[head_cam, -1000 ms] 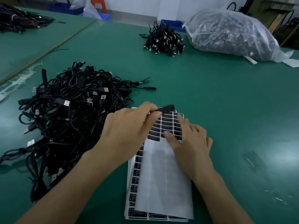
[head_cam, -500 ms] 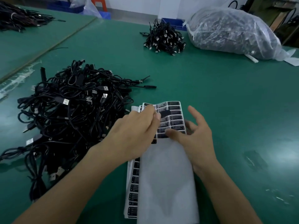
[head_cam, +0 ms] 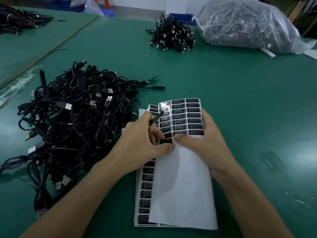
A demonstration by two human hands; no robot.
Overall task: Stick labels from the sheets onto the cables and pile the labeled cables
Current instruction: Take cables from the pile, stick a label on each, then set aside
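The left forearm (head_cam: 85,194) and right forearm (head_cam: 248,203) are bare along all their visible length. The left hand (head_cam: 145,140) and right hand (head_cam: 205,145) are bare too, nails short.

- Top sheet (head_cam: 181,117), centre: the small print under each heading is too fine to read.
- Right hand (head_cam: 204,143): grips the top sheet, fingers partly hidden behind it. Forearm cut by the bottom edge.
- Left hand (head_cam: 142,140): pinches a label (head_cam: 157,118) seen edge-on, face unreadable. Forearm cut by the bottom edge.
- Lower sheets (head_cam: 145,194): largely covered by the white backing.
- Cable pile (head_cam: 72,126), centre left: runs off the left edge.
- Far heap (head_cam: 20,19), upper left: cut by the left edge.
- Plastic bag (head_cam: 248,26), upper right: contents blurred by the film.
- Dark mark (head_cam: 272,162), right: indistinct.
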